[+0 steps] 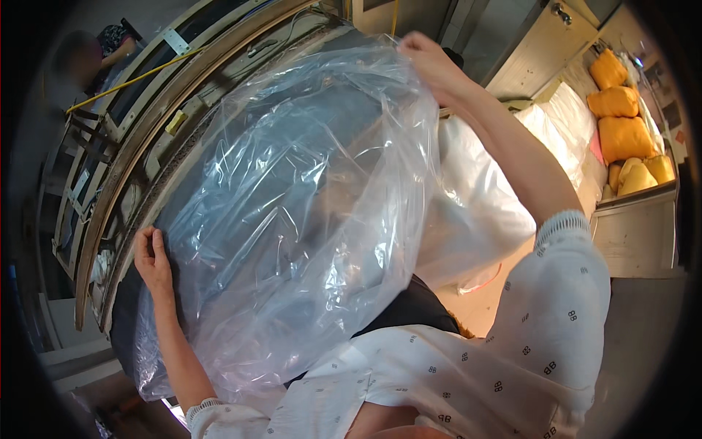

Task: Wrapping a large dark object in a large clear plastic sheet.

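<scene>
A large clear plastic bag (pixel 292 241) lies spread and wrinkled over a dark, padded-looking surface (pixel 121 311) in front of me. At the bag's far right corner my right hand (pixel 433 64) is closed on its edge, the arm stretched out ahead. My left hand (pixel 153 265) is at the left edge of the bag with its fingers curled in and the thumb against the film; the grip itself is partly hidden. Between the hands the film hangs loosely, its near folds reaching my shirt.
A curved machine frame (pixel 157 95) with rails runs along the far left; a person (pixel 84 55) is behind it. To the right lie white plastic-wrapped bundles (pixel 482 212), a wooden cabinet (pixel 540 47), and several orange bundles (pixel 625 139) on a ledge.
</scene>
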A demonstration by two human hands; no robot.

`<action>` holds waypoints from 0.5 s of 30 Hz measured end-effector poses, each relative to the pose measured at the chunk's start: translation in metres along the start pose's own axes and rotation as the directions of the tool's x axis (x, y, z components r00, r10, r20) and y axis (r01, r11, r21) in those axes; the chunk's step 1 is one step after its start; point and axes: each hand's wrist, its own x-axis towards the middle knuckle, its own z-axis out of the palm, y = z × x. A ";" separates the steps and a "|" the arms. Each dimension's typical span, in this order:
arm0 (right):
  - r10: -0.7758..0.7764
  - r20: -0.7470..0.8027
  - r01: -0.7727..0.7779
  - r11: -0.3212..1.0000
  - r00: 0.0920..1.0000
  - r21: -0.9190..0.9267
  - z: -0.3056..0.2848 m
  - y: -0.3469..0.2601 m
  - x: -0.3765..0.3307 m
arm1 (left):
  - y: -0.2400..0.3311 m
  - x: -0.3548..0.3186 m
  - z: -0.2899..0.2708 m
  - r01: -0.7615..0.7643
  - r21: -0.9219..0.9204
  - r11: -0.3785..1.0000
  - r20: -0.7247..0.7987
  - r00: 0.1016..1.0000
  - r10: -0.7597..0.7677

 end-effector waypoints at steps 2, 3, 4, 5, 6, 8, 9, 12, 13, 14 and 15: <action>-0.424 0.004 0.351 0.744 0.906 -0.568 0.005 0.015 0.057 | 0.006 -0.004 0.003 0.002 -0.009 1.000 -0.007 1.000 -0.002; -0.567 0.128 0.435 0.448 0.814 -0.781 0.006 0.015 0.077 | 0.017 -0.006 0.009 -0.041 0.003 0.999 -0.029 0.999 0.041; -0.646 0.292 0.453 0.093 0.705 -0.887 0.012 0.016 0.087 | 0.021 -0.012 0.011 -0.010 -0.071 0.997 -0.001 1.000 0.010; -0.650 0.297 0.457 0.088 0.700 -0.885 0.022 0.019 0.090 | 0.023 -0.018 0.013 0.021 -0.147 0.989 0.028 0.999 -0.017; -0.640 0.342 0.497 0.071 0.688 -0.865 0.032 0.025 0.093 | 0.033 -0.027 0.009 0.172 -0.119 0.978 0.107 0.981 -0.159; -0.607 0.466 0.646 0.107 0.644 -0.756 0.046 0.026 0.096 | 0.046 -0.053 -0.015 0.199 0.033 0.979 0.162 0.966 -0.202; -0.611 0.486 0.670 0.100 0.625 -0.736 0.060 0.021 0.083 | 0.040 -0.075 -0.040 0.272 0.020 0.962 0.092 0.958 -0.273; -0.788 0.576 0.943 0.017 0.218 -0.333 0.094 -0.003 0.015 | 0.009 -0.158 -0.122 0.433 -0.006 0.901 -0.152 0.890 -0.429; -0.786 0.570 0.960 0.103 0.240 -0.261 0.097 -0.014 -0.012 | -0.006 -0.181 -0.138 0.459 -0.007 0.888 -0.184 0.873 -0.452; -0.786 0.560 0.964 0.197 0.263 -0.176 0.106 -0.018 -0.027 | -0.006 -0.199 -0.154 0.486 0.019 0.873 -0.162 0.864 -0.477; -0.784 0.565 0.966 0.209 0.258 -0.151 0.115 -0.018 -0.027 | -0.002 -0.213 -0.166 0.511 0.047 0.858 -0.140 0.854 -0.501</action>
